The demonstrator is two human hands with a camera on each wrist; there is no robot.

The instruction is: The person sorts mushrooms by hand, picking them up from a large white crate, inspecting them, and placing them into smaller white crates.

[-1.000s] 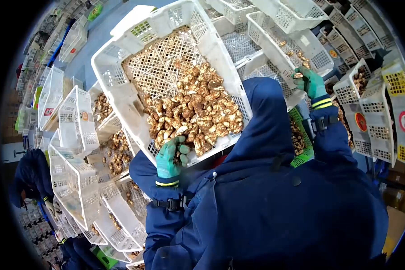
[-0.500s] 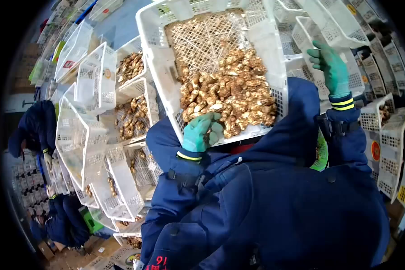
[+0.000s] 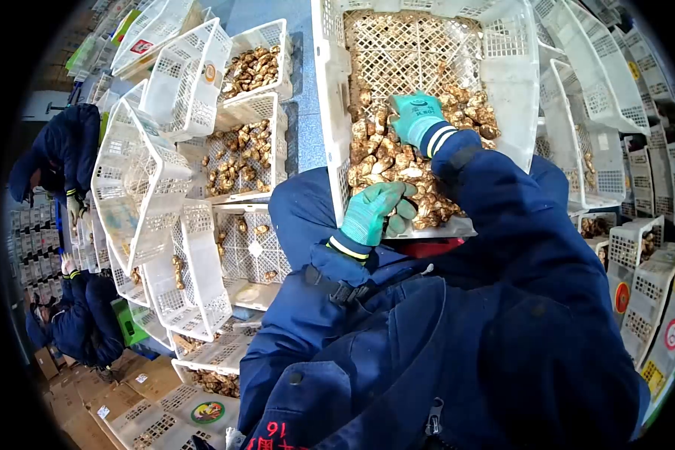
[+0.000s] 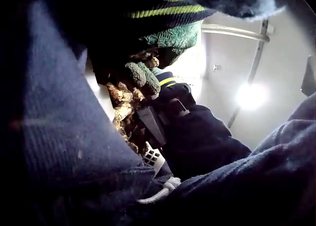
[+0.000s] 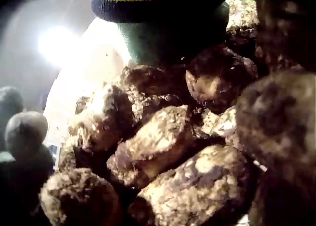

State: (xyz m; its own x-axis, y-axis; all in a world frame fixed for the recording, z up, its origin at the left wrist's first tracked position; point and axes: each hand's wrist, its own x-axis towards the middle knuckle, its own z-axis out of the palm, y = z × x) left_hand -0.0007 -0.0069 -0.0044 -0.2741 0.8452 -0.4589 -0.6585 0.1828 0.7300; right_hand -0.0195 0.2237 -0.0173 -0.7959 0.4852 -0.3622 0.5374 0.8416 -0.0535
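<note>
On the person's lap, a white perforated crate (image 3: 336, 142) holds a heap of stubby, knobby brown-and-cream mushrooms (image 3: 386, 161), piled toward its near side. The left hand (image 3: 375, 210), in a green glove, is at the crate's near edge with its fingers curled. In the left wrist view, a brown-and-cream mushroom (image 4: 152, 62) shows between its palm and fingers. The right hand (image 3: 416, 116), also gloved in green, reaches down onto the middle of the heap. Its fingertips are hidden behind the mushrooms close up in the right wrist view, so I cannot tell whether it grips one.
Crates with mushrooms (image 3: 240, 157) stand to the left, beside tilted white crates (image 3: 142, 180). More white crates (image 3: 596, 150) line the right side. Two other people in dark blue, one a seated person (image 3: 90, 322), are at far left. Cardboard (image 3: 146, 379) lies at lower left.
The right hand has come from over the right-hand crates, opening on the way, across to the heap in the lap crate. The left hand keeps to the crate's near edge. The view has turned.
</note>
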